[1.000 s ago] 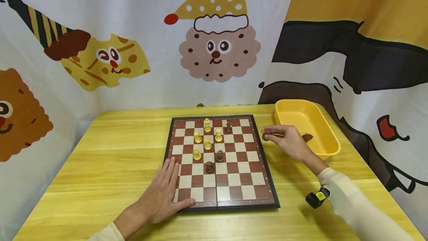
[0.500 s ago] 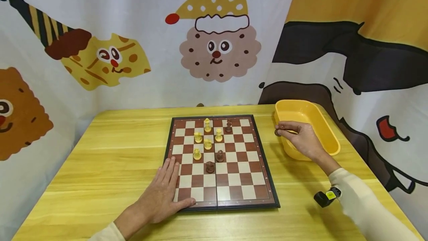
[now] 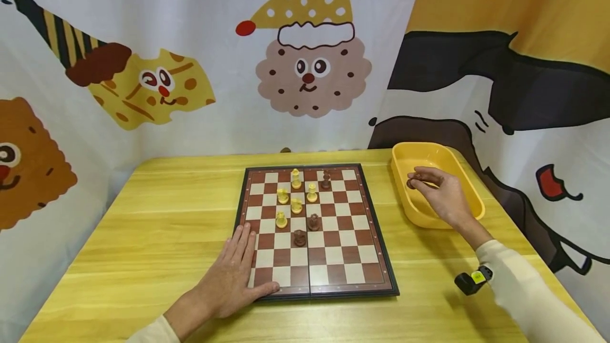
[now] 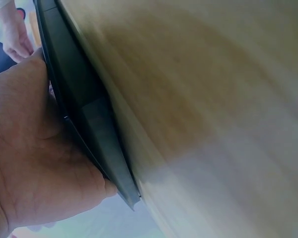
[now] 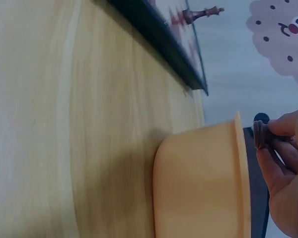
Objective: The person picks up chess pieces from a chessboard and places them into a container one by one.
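A dark brown chess piece (image 3: 411, 182) is pinched between the thumb and fingers of my right hand (image 3: 443, 195), over the yellow plastic tub (image 3: 405, 210). In the right wrist view, the round base of the chess piece (image 5: 260, 135) shows at the fingertips, past the tub's rim. My left hand (image 3: 229, 274) lies on the left border of the chessboard (image 3: 350, 277), fingers straight and thumb along the near edge. Several yellow chess pieces (image 3: 296, 206) stand on the board, with a few brown ones: a knight (image 3: 299, 238), another piece (image 3: 313, 222) and one farther back (image 3: 326, 180).
The wooden table (image 3: 157, 226) carries the board at its middle and the tub at the back right. Behind it hangs a curtain (image 3: 229, 94) printed with cartoon figures. A black strap device (image 3: 472, 280) sits on the right wrist.
My right hand has moved right with the brown piece, from between board and tub to over the tub. The left hand and the pieces on the board stay put.
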